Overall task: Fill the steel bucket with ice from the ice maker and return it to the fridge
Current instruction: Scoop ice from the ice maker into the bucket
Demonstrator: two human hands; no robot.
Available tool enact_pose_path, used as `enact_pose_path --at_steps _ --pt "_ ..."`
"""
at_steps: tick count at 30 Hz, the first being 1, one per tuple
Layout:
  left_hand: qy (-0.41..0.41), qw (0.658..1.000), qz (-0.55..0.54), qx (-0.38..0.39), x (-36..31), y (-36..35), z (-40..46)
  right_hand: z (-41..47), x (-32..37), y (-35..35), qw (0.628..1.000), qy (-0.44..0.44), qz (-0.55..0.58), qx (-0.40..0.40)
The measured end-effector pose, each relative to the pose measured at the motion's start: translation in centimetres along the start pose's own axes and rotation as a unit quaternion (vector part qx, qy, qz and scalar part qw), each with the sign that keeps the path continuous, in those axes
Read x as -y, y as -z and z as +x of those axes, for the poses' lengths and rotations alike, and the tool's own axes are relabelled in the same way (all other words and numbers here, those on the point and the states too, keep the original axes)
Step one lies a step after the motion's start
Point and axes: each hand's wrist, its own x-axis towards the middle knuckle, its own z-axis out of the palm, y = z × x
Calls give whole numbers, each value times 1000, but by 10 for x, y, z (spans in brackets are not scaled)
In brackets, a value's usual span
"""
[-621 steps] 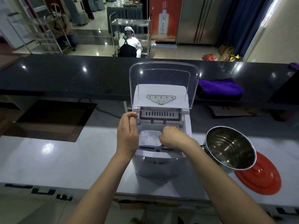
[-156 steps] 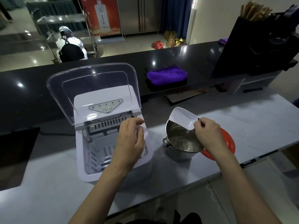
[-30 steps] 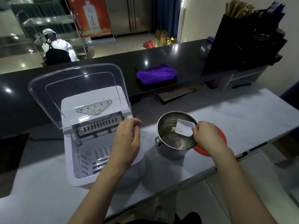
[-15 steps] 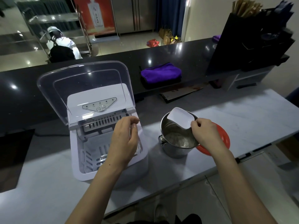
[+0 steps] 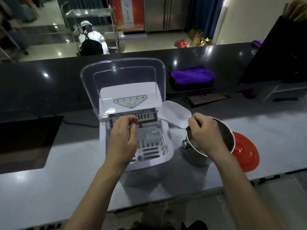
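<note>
Right hand (image 5: 205,131) pinching the rear edge of a white scoop (image 5: 174,114), raised between ice maker (image 5: 132,130) and bucket (image 5: 214,145); scoop looks empty, mouth turned toward the maker. Left hand (image 5: 123,138) over the maker's open bin, fingers loosely curled, holding nothing visible, perhaps steadying the rim; contact not certain.

Bucket upright on the tabletop (image 5: 49,188), just right of the maker, a pale layer of ice in the bottom, mostly hidden behind the right wrist. Far from full, by the look of it. Red lid (image 5: 245,151) flat on the tabletop, tucked against the bucket's far right side.

Likely next: another scoop. Best to dip low and drag along the basket floor, since the slotted white basket (image 5: 151,146) shows almost bare. Keep the scoop level on the way over, tip only once its lip is past the steel rim. Short travel, so no need for haste; loose cubes slide easily off smooth plastic.

Maker: glossy white plastic, boxy with rounded corners, clear domed cover (image 5: 123,77) standing open behind. Scoop: thin, smooth, shovel-shaped. Bucket: polished steel, cylindrical, rolled rim, slippery when wet. Tabletop: pale stone, glossy. Purple cloth (image 5: 192,76) folded on the dark ledge beyond.
</note>
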Motion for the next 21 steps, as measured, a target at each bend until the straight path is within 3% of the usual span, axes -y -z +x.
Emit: enact_pose_path --at_steps 8,21 --pt "19 997 24 -77 29 26 -9 6 21 -37 998 61 -1 34" --pt "104 982 -3 -158 51 26 -32 -1 29 -57 994 60 46 80"
